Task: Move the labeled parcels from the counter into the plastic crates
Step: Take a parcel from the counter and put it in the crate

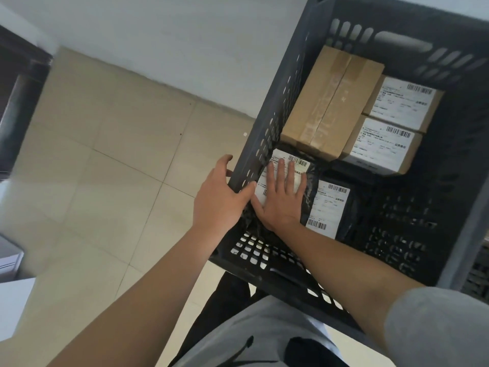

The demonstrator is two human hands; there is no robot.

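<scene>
Floor [111, 160] is beige tile with a white wall [172, 30] behind it, some dark furniture [18, 102] off to the left edge, and something white at the lower left that's too cropped to tell. The crate [267, 128] is dark slatted plastic and already pretty packed: a taped brown box [330, 102] along the left wall, and two labeled boxes, one at the back [404, 104] and one right in front of it [383, 148], touching each other. Those fill the far half, so only the near half has room.

The bag [299, 165] is a black poly mailer with a white barcode label, sitting in the near left corner of the crate. Another black mailer [330, 205] lies just beside it on the right. Right hand [280, 197] lies flat on the bag's label, fingers straight and slightly spread. Left hand [222, 197] is hooked over the crate's left wall, thumb inside by the bag, fingers curled outside.
</scene>
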